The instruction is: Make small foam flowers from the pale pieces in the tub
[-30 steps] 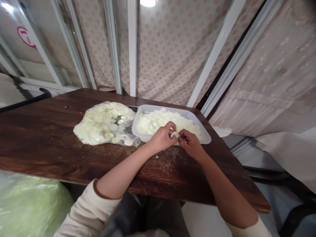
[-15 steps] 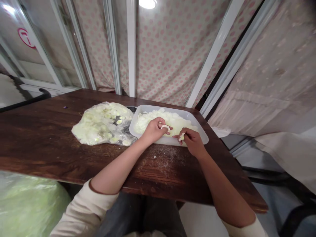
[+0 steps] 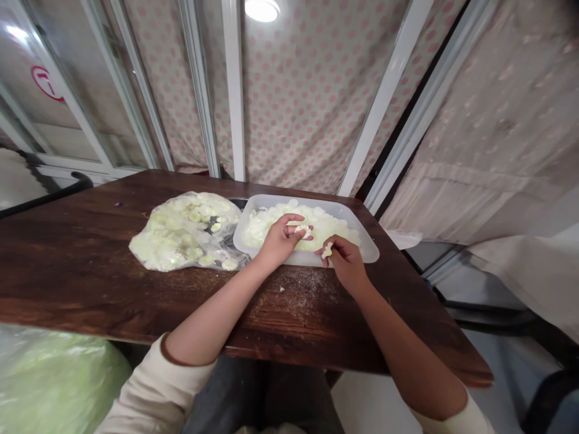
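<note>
Dark brown wood fills the foreground: the bench [image 3: 90, 283], whose near edge cuts off the person's lap and the cream sleeves [image 3: 154, 392] pushed up both forearms. Under that edge at the lower left bulges a pale green sack [image 3: 54, 386], blurred and cropped by the frame; I cannot tell what is inside.

White crumbs [image 3: 307, 295] speckle the wood just before the hands. The right hand [image 3: 346, 263] sits at the near rim of a tray, its fingers pinched together on a small white piece [image 3: 327, 250], too small to identify. The left hand [image 3: 275, 241] reaches over that rim above the heap, thumb and fingers closed on a white scrap [image 3: 302, 229]. The two hands are near each other but apart.

The clear plastic tray [image 3: 371, 252] lies flat on the bench, filled with a pale heap of chopped bits [image 3: 325, 220], partly hidden behind both hands. Right up against its left corner slumps a clear plastic bag [image 3: 181, 235] of greenish-white pieces. A dark object [image 3: 238, 203] peeps out between bag and tray, mostly covered.

At the far left a black bar [image 3: 45, 191] runs off the frame. Behind everything hangs a pink-dotted curtain [image 3: 307, 90] between white frames [image 3: 233, 90], with a round lamp [image 3: 262, 9] clipped by the top edge.
</note>
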`<act>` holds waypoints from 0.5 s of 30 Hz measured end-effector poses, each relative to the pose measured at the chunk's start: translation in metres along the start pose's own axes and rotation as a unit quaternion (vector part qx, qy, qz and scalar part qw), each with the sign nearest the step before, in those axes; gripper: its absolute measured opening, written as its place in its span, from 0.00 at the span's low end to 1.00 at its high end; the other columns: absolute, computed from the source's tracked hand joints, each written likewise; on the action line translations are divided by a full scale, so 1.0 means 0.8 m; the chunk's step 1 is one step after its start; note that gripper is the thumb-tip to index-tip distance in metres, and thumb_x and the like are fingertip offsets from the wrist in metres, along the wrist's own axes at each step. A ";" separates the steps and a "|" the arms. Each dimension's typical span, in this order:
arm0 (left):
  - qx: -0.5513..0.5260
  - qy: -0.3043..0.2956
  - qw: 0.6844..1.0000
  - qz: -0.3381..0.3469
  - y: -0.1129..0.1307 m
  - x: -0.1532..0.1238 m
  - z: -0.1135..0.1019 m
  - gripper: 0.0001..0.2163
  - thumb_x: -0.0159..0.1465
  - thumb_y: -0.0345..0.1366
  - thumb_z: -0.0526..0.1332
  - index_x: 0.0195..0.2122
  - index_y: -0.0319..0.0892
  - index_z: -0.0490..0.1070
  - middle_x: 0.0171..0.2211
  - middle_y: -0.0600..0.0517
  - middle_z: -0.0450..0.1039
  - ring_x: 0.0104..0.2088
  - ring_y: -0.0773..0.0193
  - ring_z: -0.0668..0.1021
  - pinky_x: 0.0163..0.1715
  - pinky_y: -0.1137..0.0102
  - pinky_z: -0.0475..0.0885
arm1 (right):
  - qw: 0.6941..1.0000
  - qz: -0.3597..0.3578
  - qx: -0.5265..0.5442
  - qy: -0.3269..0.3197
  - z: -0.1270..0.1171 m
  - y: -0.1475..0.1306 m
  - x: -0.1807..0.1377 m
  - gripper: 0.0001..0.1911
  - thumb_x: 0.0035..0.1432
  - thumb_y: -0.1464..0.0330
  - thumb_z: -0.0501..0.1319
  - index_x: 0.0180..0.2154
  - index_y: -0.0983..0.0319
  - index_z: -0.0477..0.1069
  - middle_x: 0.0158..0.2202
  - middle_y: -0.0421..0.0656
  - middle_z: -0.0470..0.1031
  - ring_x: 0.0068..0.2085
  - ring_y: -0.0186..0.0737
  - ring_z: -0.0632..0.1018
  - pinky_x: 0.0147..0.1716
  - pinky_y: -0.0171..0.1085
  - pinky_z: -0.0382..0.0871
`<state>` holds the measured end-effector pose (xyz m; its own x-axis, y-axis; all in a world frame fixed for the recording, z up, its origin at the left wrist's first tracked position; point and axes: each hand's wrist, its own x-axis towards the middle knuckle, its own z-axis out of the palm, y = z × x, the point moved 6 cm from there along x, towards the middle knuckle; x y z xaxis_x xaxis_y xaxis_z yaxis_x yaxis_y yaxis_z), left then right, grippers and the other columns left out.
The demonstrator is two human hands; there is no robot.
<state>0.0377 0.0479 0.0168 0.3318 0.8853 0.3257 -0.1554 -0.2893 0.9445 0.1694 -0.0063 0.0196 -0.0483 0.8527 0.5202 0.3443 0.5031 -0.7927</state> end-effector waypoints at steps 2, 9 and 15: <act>-0.011 -0.005 1.000 -0.007 -0.003 0.001 0.000 0.11 0.58 0.30 0.57 0.42 0.39 0.60 0.27 0.52 0.75 0.32 0.64 0.79 0.32 0.72 0.70 | 0.991 -0.082 -0.106 -0.012 0.007 -0.012 -0.007 0.08 0.50 0.76 0.48 0.26 0.61 0.63 0.19 0.37 0.63 0.22 0.33 0.65 0.24 0.34 0.58; -0.020 0.019 1.000 -0.008 -0.006 0.001 -0.001 0.08 0.54 0.34 0.61 0.31 0.39 0.62 0.20 0.56 0.71 0.29 0.60 0.79 0.26 0.75 0.66 | 0.820 -0.365 -0.394 -0.198 0.081 -0.016 -0.046 0.11 0.54 0.75 0.50 0.23 0.62 0.65 0.21 0.41 0.63 0.25 0.36 0.63 0.31 0.38 0.58; 0.036 0.013 0.999 -0.009 0.004 -0.004 0.002 0.06 0.58 0.35 0.57 0.29 0.39 0.61 0.20 0.55 0.70 0.25 0.65 0.77 0.28 0.73 0.67 | 0.856 -0.331 -0.342 -0.200 0.081 -0.017 -0.048 0.08 0.57 0.73 0.51 0.37 0.63 0.67 0.29 0.42 0.72 0.30 0.36 0.69 0.32 0.35 0.60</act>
<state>0.0375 0.0439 0.0192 0.3095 0.8996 0.3082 -0.0811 -0.2979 0.9511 0.1059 -0.0368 -0.0100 -0.7161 0.4608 0.5243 0.5787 0.8120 0.0767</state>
